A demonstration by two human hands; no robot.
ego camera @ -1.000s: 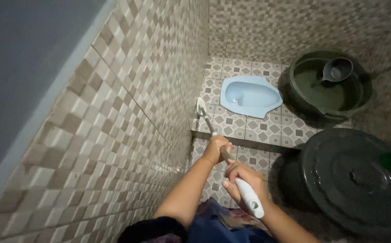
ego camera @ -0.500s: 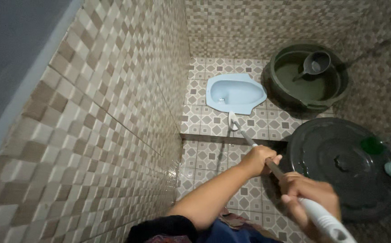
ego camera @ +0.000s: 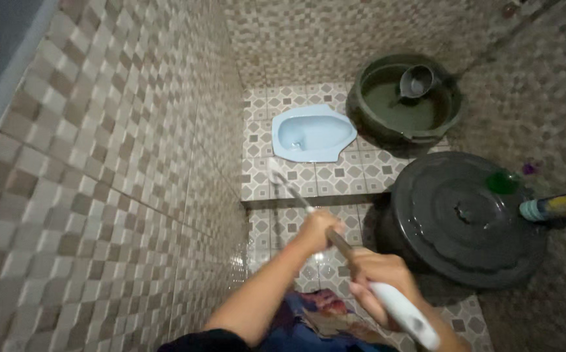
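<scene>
Both hands clamped on long brush: left hand (ego camera: pixel 319 233) mid-shaft, right hand (ego camera: pixel 375 279) on white grip. Brush (ego camera: pixel 335 238) head blurred on raised floor step (ego camera: pixel 361 175), front edge, near squat toilet (ego camera: pixel 310 133). Press down, short strokes, avoid lidded bin (ego camera: pixel 465 215).

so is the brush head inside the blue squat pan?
No, the brush head is on the floor tiles in front of the blue squat pan.

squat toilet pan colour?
Light blue. The squat toilet pan shows clearly in the head view, set into the raised patterned tile step.
</scene>
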